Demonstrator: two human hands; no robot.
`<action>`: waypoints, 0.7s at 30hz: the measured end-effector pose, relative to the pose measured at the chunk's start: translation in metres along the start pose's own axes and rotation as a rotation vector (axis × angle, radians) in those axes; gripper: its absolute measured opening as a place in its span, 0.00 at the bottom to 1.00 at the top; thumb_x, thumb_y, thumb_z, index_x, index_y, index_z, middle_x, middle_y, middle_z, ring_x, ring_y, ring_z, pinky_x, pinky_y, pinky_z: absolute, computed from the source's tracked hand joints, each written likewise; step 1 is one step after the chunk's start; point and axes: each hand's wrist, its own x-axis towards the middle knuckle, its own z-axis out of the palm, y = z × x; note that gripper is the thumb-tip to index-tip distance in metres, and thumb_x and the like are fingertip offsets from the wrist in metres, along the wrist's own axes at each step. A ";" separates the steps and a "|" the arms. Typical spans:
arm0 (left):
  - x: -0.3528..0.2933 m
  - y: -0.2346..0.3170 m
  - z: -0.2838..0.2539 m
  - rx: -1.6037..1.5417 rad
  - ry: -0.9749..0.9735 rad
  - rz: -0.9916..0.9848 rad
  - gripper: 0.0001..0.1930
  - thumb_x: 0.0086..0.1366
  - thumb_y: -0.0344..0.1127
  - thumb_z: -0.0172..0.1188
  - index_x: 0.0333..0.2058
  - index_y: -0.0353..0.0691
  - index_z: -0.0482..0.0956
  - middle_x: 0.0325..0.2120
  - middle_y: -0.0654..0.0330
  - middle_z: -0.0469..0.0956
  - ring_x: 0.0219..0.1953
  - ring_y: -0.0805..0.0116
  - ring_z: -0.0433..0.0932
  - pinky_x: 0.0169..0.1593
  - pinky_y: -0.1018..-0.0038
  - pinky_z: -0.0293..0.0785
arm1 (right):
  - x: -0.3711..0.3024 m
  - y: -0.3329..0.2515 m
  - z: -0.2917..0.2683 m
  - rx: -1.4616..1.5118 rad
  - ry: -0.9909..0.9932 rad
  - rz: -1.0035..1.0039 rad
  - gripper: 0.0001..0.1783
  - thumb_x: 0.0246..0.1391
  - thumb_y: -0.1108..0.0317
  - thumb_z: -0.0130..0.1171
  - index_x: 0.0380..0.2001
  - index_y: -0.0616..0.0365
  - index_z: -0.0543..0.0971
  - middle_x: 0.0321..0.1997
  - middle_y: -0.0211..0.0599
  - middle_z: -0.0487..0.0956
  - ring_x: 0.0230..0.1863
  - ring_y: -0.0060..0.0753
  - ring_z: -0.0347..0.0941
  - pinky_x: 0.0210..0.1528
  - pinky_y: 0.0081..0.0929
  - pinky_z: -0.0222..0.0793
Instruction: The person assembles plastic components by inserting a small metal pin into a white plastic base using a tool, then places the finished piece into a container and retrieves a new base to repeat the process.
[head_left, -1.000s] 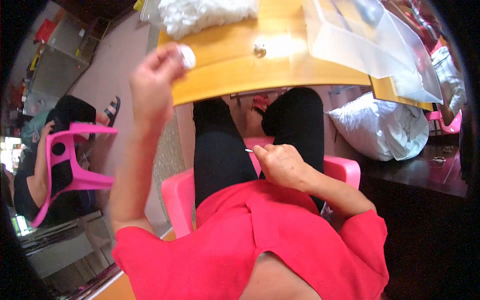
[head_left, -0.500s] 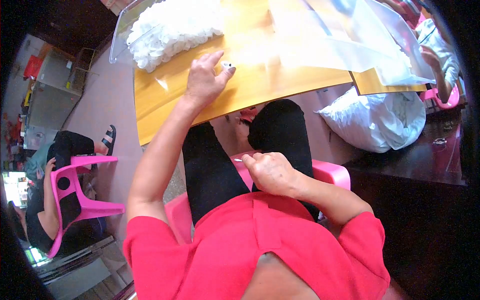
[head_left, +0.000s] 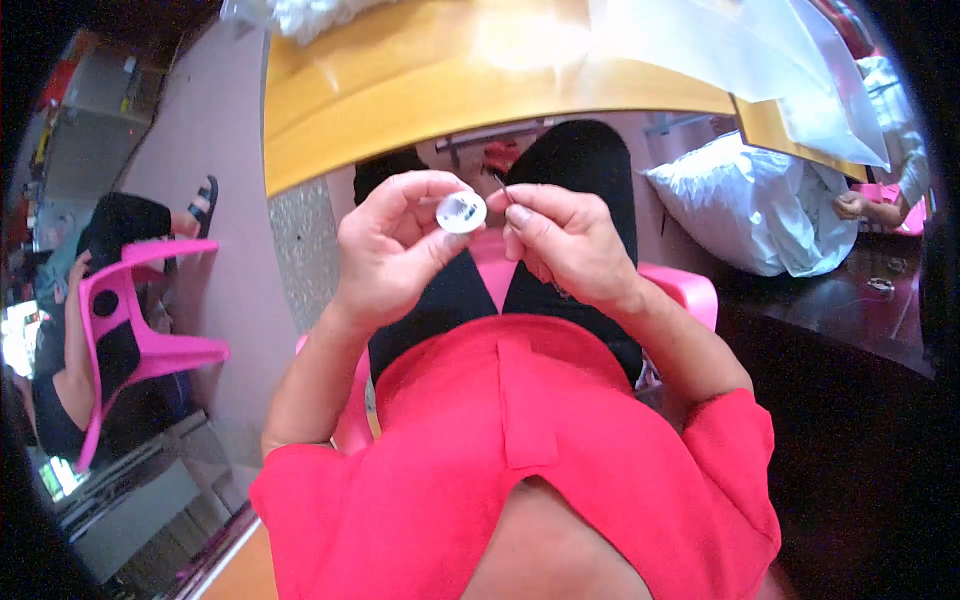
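Observation:
Between the thumb and forefinger of my left hand (head_left: 395, 245) is a small round white plastic piece (head_left: 461, 212), cup-like, with dark marks inside it. My right hand (head_left: 570, 235) faces it a short way to the right and pinches a thin dark pointed tool (head_left: 501, 184), whose exact kind I cannot make out. The tool's tip stands up past my fingertips, apart from the white piece. Both hands are held above my lap, in front of the table's near edge.
The yellow wooden table (head_left: 420, 85) carries a heap of white pieces (head_left: 320, 14) at far left and clear plastic sheeting (head_left: 690, 45) at right. A stuffed white sack (head_left: 750, 205) lies beneath. At left, a person sits on a pink chair (head_left: 150, 345); another person's hand (head_left: 850, 205) shows at right.
My left hand has come back from the tabletop, bringing a white piece over my lap. My right hand has risen with the tool to meet it. The view has tipped downward.

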 end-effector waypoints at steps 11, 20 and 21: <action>-0.082 -0.001 0.016 -0.080 0.154 0.140 0.20 0.55 0.16 0.60 0.47 0.30 0.70 0.46 0.50 0.71 0.48 0.66 0.72 0.50 0.73 0.72 | -0.037 -0.004 0.057 0.100 -0.036 0.040 0.06 0.55 0.74 0.56 0.33 0.66 0.77 0.26 0.26 0.76 0.27 0.14 0.71 0.28 0.14 0.68; -0.098 -0.003 0.003 -0.123 0.230 0.136 0.20 0.56 0.18 0.60 0.49 0.30 0.72 0.48 0.51 0.72 0.48 0.66 0.74 0.52 0.73 0.71 | -0.035 0.004 0.077 0.157 -0.050 0.095 0.08 0.55 0.74 0.53 0.37 0.65 0.75 0.25 0.28 0.77 0.25 0.14 0.70 0.25 0.14 0.65; -0.098 -0.004 0.001 -0.123 0.229 0.142 0.20 0.56 0.18 0.60 0.49 0.30 0.72 0.48 0.51 0.72 0.48 0.66 0.74 0.52 0.73 0.71 | -0.034 0.007 0.077 0.154 -0.051 0.090 0.08 0.55 0.74 0.53 0.37 0.65 0.75 0.25 0.28 0.77 0.25 0.14 0.70 0.25 0.14 0.65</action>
